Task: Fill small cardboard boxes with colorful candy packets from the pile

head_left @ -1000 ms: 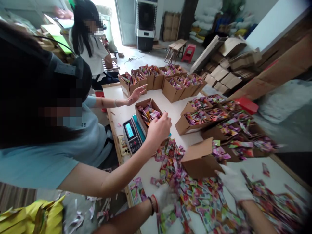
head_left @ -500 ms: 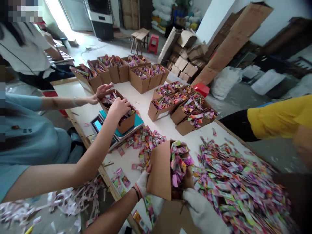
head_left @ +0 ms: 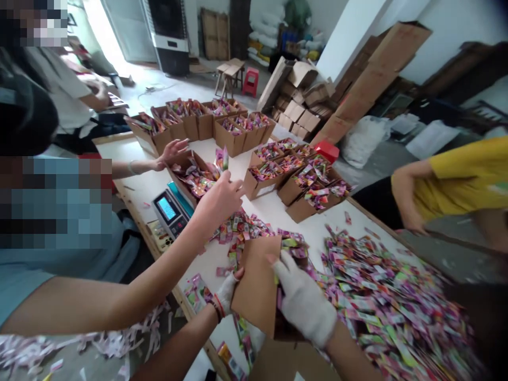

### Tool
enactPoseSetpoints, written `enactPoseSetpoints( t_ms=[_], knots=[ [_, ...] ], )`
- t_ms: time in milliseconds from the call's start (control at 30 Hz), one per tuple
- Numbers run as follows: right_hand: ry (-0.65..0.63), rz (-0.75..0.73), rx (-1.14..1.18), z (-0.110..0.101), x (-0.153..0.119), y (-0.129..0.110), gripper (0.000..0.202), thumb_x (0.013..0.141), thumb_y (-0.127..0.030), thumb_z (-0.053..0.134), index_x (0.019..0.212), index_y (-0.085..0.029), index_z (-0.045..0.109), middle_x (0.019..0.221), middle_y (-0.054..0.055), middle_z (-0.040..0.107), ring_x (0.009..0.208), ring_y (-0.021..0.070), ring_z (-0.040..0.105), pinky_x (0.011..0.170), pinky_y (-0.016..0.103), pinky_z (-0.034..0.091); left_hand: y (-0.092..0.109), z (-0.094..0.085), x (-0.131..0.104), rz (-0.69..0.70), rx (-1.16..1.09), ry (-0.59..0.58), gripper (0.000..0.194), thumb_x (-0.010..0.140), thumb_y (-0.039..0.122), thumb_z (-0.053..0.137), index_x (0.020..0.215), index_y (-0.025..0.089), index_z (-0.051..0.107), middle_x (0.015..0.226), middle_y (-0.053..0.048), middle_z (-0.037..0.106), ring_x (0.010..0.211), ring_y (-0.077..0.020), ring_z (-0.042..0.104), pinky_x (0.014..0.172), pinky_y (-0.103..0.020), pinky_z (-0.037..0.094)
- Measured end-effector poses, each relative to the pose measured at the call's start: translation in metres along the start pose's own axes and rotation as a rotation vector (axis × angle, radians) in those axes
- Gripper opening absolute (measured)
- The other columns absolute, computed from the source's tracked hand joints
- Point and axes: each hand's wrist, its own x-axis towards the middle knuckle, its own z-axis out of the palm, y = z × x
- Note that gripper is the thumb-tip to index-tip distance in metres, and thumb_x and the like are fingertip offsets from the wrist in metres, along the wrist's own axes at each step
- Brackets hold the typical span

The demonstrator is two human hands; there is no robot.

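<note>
A tilted cardboard box [head_left: 256, 283] holds small colourful packets [head_left: 296, 244], partly hidden by my right hand. My left hand [head_left: 227, 293], in a white glove, is closed on the box's left side, thumb on the wall. My right hand [head_left: 307, 299], gloved too, lies across the open top. One fingertip hooks over the rim of the near wall, and the other fingers are partly hidden inside. Below the box is another piece of cardboard [head_left: 291, 362]. Loose packets [head_left: 389, 301] lie heaped to the right of my hands, with a smaller heap [head_left: 246, 227] behind the box.
A co-worker's hand [head_left: 224, 198] holds packets over a filled box [head_left: 184, 182] beside a digital scale [head_left: 169, 209]. Filled boxes [head_left: 262, 185] stand in groups farther back on the white table [head_left: 234, 159]. A person in a yellow sleeve [head_left: 468, 169] stands at the right edge.
My right hand has moved from the box's lower edge up onto its open top and rim. The box has shifted slightly left. The co-worker's hand has lifted packets out of the other box.
</note>
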Motion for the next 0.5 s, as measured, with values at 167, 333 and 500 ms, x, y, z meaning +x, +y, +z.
enactPoseSetpoints(
  t_ms=[167, 333, 500],
  knots=[
    [0.129, -0.008, 0.451, -0.001, 0.016, -0.004, 0.033, 0.080, -0.009, 0.043, 0.104, -0.016, 0.066, 0.099, 0.008, 0.071, 0.093, 0.0162, 0.065, 0.088, 0.028, 0.052, 0.049, 0.026, -0.010, 0.339, -0.288, 0.031, 0.018, 0.083, 0.012, 0.054, 0.070, 0.017, 0.065, 0.084, -0.004, 0.063, 0.094, -0.0216, 0.053, 0.080, -0.039, 0.039],
    [0.227, 0.397, 0.566, -0.063, 0.015, 0.003, 0.022, 0.083, -0.035, 0.055, 0.090, -0.019, 0.069, 0.088, 0.004, 0.070, 0.078, 0.0152, 0.064, 0.073, 0.026, 0.054, 0.034, 0.047, -0.006, 0.607, -0.625, 0.119, 0.025, 0.090, 0.016, 0.045, 0.082, 0.025, 0.066, 0.105, 0.004, 0.065, 0.115, -0.0120, 0.047, 0.108, -0.038, 0.024],
    [0.413, 0.474, 0.205, -0.097, 0.004, 0.030, 0.030, 0.085, -0.039, 0.049, 0.102, -0.021, 0.065, 0.102, 0.007, 0.067, 0.097, 0.0224, 0.060, 0.094, 0.039, 0.046, -0.043, 0.068, 0.001, -0.058, -0.224, 0.013, 0.023, 0.081, 0.004, 0.046, 0.075, 0.015, 0.066, 0.090, -0.009, 0.068, 0.102, -0.0234, 0.057, 0.089, -0.041, 0.038]
  ],
)
